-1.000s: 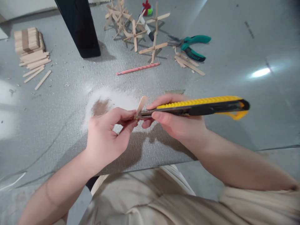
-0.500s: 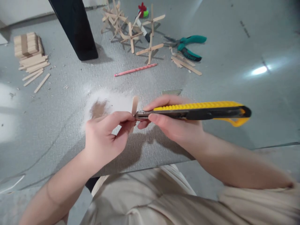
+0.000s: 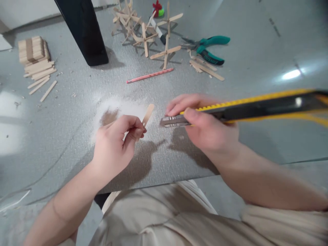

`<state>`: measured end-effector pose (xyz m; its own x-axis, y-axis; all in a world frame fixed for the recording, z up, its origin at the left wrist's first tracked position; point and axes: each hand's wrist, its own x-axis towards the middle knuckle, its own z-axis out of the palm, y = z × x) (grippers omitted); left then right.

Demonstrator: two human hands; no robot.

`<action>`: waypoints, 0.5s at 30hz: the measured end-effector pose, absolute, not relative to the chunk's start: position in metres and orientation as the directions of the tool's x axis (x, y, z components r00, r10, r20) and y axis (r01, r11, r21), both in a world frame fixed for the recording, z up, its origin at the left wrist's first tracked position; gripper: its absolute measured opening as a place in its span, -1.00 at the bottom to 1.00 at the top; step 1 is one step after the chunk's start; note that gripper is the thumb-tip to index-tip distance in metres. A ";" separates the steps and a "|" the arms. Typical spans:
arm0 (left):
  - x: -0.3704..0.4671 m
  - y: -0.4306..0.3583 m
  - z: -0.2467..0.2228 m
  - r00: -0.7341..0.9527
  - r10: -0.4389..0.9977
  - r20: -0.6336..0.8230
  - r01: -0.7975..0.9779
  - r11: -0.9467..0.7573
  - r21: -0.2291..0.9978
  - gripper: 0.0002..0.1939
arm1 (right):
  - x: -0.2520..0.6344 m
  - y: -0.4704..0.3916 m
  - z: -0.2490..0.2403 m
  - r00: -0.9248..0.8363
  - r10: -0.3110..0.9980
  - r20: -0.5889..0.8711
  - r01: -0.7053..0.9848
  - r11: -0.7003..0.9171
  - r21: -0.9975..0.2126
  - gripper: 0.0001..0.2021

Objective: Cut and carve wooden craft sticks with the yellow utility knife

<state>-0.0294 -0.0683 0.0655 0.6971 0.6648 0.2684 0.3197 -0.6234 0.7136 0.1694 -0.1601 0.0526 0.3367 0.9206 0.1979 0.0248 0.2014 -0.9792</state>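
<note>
A wooden popsicle stick (image 3: 148,113) is pinched between the thumb and fingers of my left hand (image 3: 116,140), its rounded end pointing up and to the right. My fingers cover its lower part. My right hand (image 3: 207,126) is closed around a yellow and black utility knife (image 3: 246,107), slightly blurred by motion. The knife's metal tip points left toward the stick, with a gap between them. Under and behind my left hand lies a patch of white powder (image 3: 128,106) with a brownish spot.
Behind my hands lie a pink pencil (image 3: 151,75), teal-handled pliers (image 3: 211,49), loose wood strips (image 3: 206,67) and several crossed-stick pieces (image 3: 166,52). A marker (image 3: 157,30) is among them. Bundled popsicle sticks (image 3: 33,50) sit far left, beside a tall black object (image 3: 83,32).
My right hand has drawn the knife away to the right, off the stick. The stick now leans more to the right in my left hand.
</note>
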 end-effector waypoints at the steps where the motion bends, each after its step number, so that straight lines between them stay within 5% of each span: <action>1: -0.030 -0.068 0.065 0.699 0.667 0.260 0.300 -0.603 0.739 -0.87 | 0.173 -0.157 0.050 0.324 0.921 0.215 -0.006 0.229 -0.973 -0.81; 9: -0.030 -0.066 0.061 0.742 0.583 0.331 0.098 -0.582 0.807 -0.83 | 0.178 -0.157 0.052 -0.066 0.967 0.247 -0.221 0.227 -0.948 -0.71; 15: -0.029 -0.061 0.060 0.755 0.485 0.441 0.018 -0.688 0.725 -0.84 | 0.183 -0.162 0.048 -0.114 0.953 0.279 -0.055 0.275 -0.960 -0.60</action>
